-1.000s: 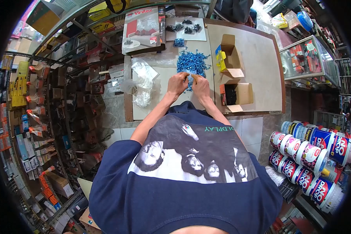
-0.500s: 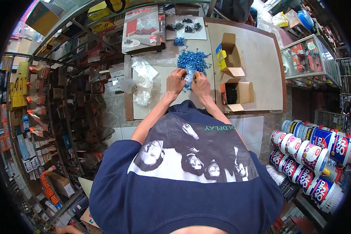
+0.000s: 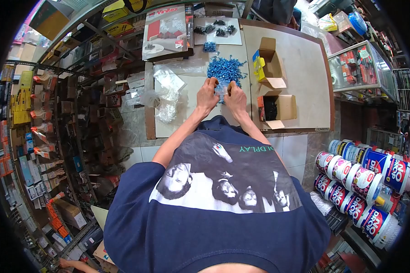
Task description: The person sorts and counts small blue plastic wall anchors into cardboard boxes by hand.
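A small clear plastic bag (image 3: 221, 90) with blue pieces in it is held between my two hands. My left hand (image 3: 207, 96) pinches its left edge, and my right hand (image 3: 235, 97) pinches its right edge. Just beyond my fingers lies a heap of blue screws (image 3: 226, 68) on the table. A small filled bag of blue screws (image 3: 209, 47) rests above the heap. To the left of my left hand are clear empty bags (image 3: 169, 84). My fingers partly cover the held bag.
An open yellow-blue box (image 3: 269, 66) and an open box with dark contents (image 3: 286, 108) stand right on the table (image 3: 307, 68). Bags of black pieces (image 3: 220, 32) lie at the back beside a Vinilex box (image 3: 165, 32). Another person's arm (image 3: 77, 265) shows at lower left.
Both hands have shifted slightly, with the bag still between them. The other person's arm at the lower left has moved up and left.
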